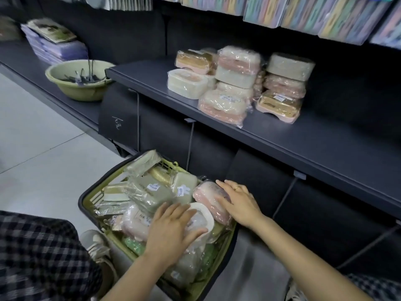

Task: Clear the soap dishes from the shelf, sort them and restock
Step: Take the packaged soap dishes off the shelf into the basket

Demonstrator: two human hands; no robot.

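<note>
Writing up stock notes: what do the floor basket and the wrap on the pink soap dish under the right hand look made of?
Basket: likely moulded plastic, matt olive, slotted walls. Wrap on the pink soap dish: thin clear film, probably plastic; it crinkles and glints.

Glossy crinkled plastic wrap on pink soap dish (213, 199) under right hand (238, 202), slatted green plastic basket (91, 197) around it, matt dark shelf (152, 83) above

I see dark grey shelf (152, 81); pink, cream, tan soap dishes (238, 83) on it. Olive-green basket (91, 198), black rim, at 6 o'clock. Pale green basin (71, 88) at 10 o'clock. Black-white checked trousers (39, 253). Gold ring (237, 188).
</note>
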